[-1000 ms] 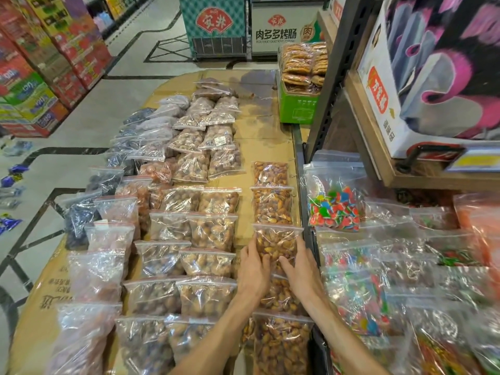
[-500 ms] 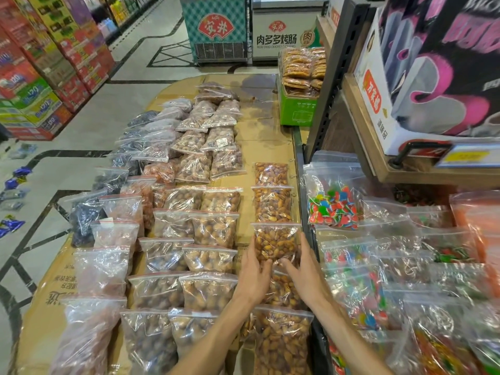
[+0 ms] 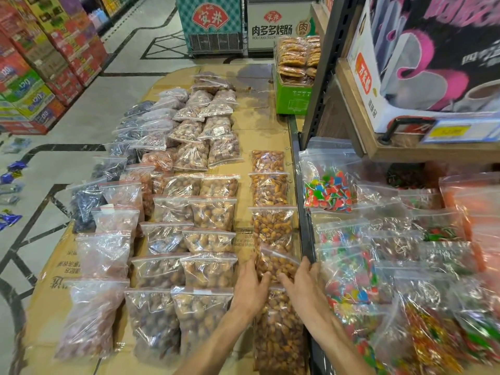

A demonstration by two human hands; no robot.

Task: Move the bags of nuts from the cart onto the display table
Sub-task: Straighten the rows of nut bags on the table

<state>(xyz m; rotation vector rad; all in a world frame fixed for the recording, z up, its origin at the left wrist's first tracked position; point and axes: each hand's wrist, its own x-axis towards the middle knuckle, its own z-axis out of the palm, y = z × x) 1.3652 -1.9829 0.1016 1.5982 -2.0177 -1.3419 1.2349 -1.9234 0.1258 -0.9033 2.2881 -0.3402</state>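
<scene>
Clear zip bags of nuts lie in rows on the cardboard-covered display table point(image 3: 259, 125). Along its right edge runs a column of bags with orange-brown nuts point(image 3: 269, 189). My left hand point(image 3: 250, 286) and my right hand point(image 3: 304, 284) touch the two sides of one bag in that column point(image 3: 273, 262). This bag lies slightly askew and overlaps the one behind it. The fingers of both hands are fairly straight and both thumbs lie on its near end. Another full bag point(image 3: 278, 336) lies under my wrists. No cart is in view.
A dark metal shelf upright point(image 3: 322, 77) and rail border the table on the right, with bags of coloured candy point(image 3: 327, 190) beyond it. A green box of packaged snacks point(image 3: 293, 96) stands at the table's far right. Tiled floor and stacked cartons point(image 3: 40, 63) lie left.
Both hands have drawn back toward me, from the third bag in the right column to the one nearer me. The view has shifted slightly.
</scene>
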